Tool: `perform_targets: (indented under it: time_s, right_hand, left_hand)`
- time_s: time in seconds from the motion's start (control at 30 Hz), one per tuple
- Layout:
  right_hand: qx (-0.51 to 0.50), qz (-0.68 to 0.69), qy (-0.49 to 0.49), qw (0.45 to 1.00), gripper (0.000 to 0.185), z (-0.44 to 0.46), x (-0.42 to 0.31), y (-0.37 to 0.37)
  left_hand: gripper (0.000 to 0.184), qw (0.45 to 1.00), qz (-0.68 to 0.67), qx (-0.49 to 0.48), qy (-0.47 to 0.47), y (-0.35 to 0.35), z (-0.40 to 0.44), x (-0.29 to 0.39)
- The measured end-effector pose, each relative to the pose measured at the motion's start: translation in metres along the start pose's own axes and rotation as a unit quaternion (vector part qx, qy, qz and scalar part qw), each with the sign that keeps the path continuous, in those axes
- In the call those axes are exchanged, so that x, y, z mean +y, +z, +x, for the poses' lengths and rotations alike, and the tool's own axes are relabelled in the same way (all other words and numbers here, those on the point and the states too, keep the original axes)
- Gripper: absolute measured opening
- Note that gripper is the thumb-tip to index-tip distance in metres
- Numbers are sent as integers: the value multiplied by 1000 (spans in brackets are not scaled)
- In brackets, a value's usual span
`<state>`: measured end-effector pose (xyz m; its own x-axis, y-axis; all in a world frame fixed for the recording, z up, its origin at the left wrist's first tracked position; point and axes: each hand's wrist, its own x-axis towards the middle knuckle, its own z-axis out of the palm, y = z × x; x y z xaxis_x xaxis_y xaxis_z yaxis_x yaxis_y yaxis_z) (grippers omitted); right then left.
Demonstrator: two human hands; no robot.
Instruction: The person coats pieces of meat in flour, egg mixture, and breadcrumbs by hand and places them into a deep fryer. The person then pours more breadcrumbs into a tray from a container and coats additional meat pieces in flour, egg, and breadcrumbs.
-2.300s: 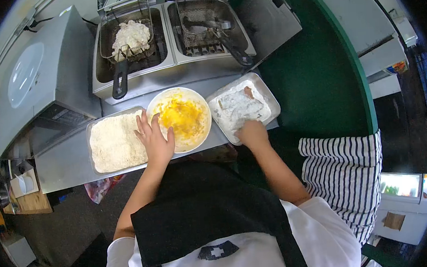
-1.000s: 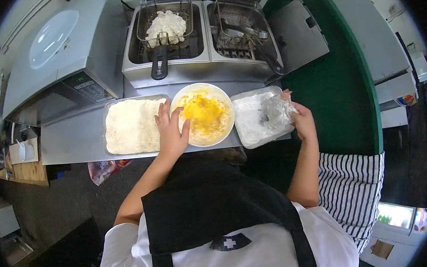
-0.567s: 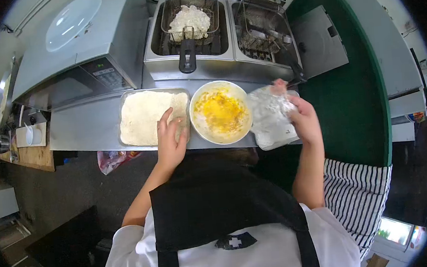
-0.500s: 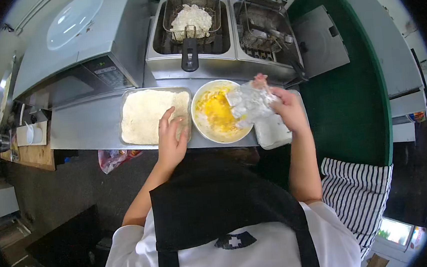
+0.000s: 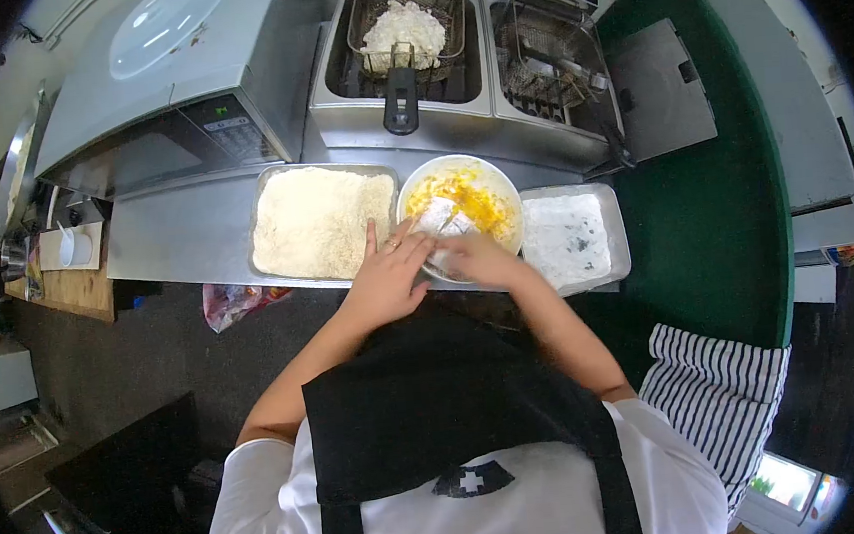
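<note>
A white bowl (image 5: pixel 511 185) of yellow beaten egg stands on the counter. In it lies a flour-coated piece of meat (image 5: pixel 437 213), partly covered by my fingers. My left hand (image 5: pixel 388 278) reaches over the bowl's left rim, fingers stretched toward the floured piece; whether they touch it is unclear. Blurred by motion, my right hand (image 5: pixel 485 260) is over the bowl's near side beside the piece, its fingertips hard to make out. A metal tray of pale crumbs (image 5: pixel 308 221) is left of the bowl, and a tray of white flour (image 5: pixel 567 241) is right of it.
Behind the bowl stands a double fryer (image 5: pixel 400 118); its left basket holds a pale, coated mass (image 5: pixel 404 36). A black basket handle (image 5: pixel 401 101) juts forward. A microwave (image 5: pixel 164 117) is at the left, a green partition (image 5: pixel 704 215) at the right.
My right hand has brought the floured meat from the bowl's right side down into the egg. My left hand has moved from over the crumbs to the bowl. The view has shifted slightly.
</note>
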<state>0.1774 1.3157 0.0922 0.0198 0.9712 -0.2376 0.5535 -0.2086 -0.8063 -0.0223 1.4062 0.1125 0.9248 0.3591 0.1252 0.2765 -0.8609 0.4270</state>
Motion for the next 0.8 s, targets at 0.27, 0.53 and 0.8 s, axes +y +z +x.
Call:
perform_targets:
  time_s: [0.27,0.53,0.8]
  right_hand:
    - [80,-444,-103,886,30,29,34,-26]
    - [-20,-333,61,941,18,36,57,-35]
    - [70,-185,59,979,23,42,14,1]
  left_hand:
    - [40,999,36,19,1,15,3,0]
    - [30,999,14,37,0,25,2,-6]
    - [24,998,-1,62,16,30,2,-9]
